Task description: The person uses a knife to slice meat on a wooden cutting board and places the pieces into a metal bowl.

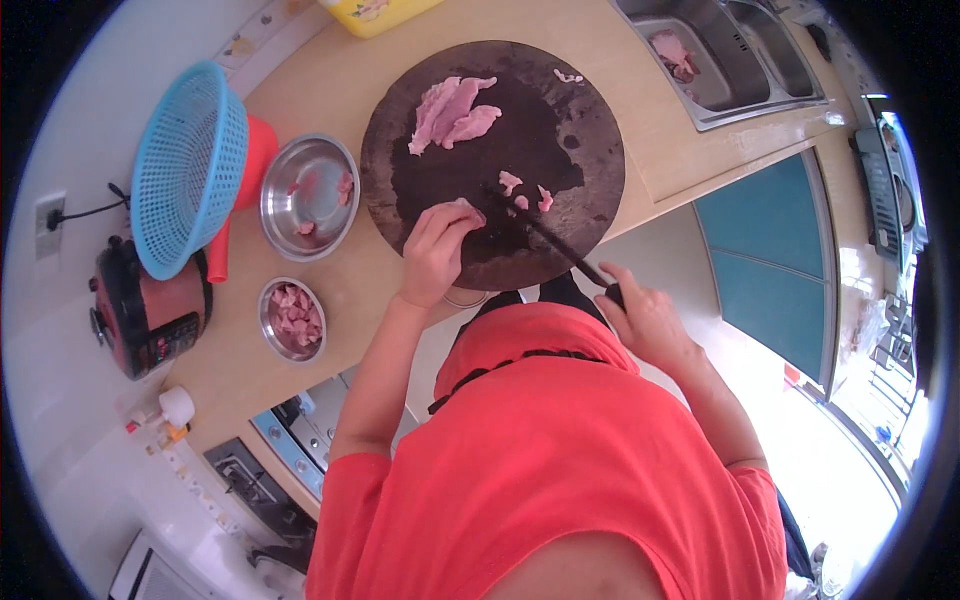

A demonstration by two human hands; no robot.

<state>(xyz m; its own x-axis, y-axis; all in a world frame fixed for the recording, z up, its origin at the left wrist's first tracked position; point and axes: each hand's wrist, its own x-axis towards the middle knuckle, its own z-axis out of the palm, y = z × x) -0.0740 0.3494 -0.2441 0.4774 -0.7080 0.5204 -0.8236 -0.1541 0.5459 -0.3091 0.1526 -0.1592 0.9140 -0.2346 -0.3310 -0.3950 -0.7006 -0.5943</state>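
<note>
On a round dark wooden chopping board (592, 142), my left hand (442, 236) pinches a piece of raw meat (474, 214) between bent fingertips. My right hand (645, 311) grips the handle of a knife (559, 244), whose dark blade runs up and left across the board, its tip a little right of the held piece. Small cut bits of meat (511, 181) lie around the blade, one of them at the right (545, 199). Larger slabs of raw meat (454, 116) rest on the board's far left part. A thin pale scrap (568, 76) sits near the far right rim.
Left of the board are a steel bowl (274, 225) with a few meat scraps and a smaller bowl (264, 330) of meat chunks. Beyond stand a blue plastic colander (169, 180) and an electric cooker (142, 315). A steel sink (720, 90) holding meat is at the far right.
</note>
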